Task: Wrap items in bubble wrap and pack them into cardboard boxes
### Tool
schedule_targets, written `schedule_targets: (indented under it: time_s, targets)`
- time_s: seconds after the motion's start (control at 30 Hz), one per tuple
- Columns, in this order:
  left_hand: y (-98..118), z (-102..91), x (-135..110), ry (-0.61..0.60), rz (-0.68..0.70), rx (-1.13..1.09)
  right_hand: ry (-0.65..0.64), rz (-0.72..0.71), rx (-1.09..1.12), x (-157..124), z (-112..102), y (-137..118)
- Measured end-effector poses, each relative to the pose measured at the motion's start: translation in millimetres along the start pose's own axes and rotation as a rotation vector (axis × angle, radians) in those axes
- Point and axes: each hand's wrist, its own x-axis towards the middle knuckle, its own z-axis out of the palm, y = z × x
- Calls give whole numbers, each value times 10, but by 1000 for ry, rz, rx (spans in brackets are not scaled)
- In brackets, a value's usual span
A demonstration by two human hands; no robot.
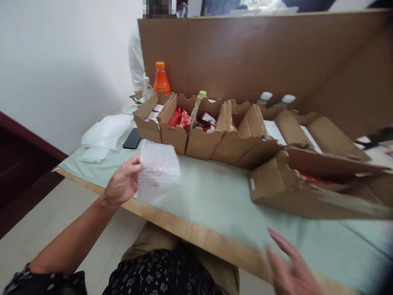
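My left hand (124, 180) pinches the left edge of a bubble wrap bag (158, 170), held up over the table's front edge. Something with reddish marks shows faintly through the clear plastic; I cannot make out what it is. My right hand (290, 266) hangs over the near edge at the lower right, fingers apart, holding nothing and slightly blurred. Nearest to it is a cardboard box (270, 186) lying at the right, with something red inside. Behind the bag runs a row of open cardboard bins (201, 143) with red packets (179, 118) and white boxes in them.
More clear plastic bags (107, 131) lie in a pile at the left, beside a black phone (132, 138). An orange bottle (161, 80) and clear bottles stand behind the bins. A tall cardboard panel (239, 57) closes off the back; a person's white sleeve (135, 57) shows past it.
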Motion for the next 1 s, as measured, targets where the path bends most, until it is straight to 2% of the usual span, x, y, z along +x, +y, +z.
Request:
schedule_targets:
  time_s: [0.1, 0.17, 0.27, 0.37, 0.5, 0.7, 0.83, 1.0]
  targets:
    - [-347, 467, -80, -179, -144, -51, -229, 1, 360, -27, 359, -435]
    - [-558, 710, -85, -257, -149, -42, -311, 16, 563, 50, 579, -673]
    - [-821, 924, 18, -235, -76, 124, -319, 190, 701, 177, 770, -799]
    - [-1035, 961, 203, -192, -99, 313, -259, 375, 746, 208, 814, -694]
    - [-1231, 871, 360, -187, -188, 429, -268, 454, 768, 128, 822, -520]
    - [-1293, 839, 360, -159, -191, 508, -241, 407, 682, 42, 887, -497]
    - [-1279, 954, 308, -171, -128, 513, -243, 331, 614, -3, 873, -516]
    - [-1311, 1119, 346, -201, -70, 501, -170, 288, 581, -72, 840, -541]
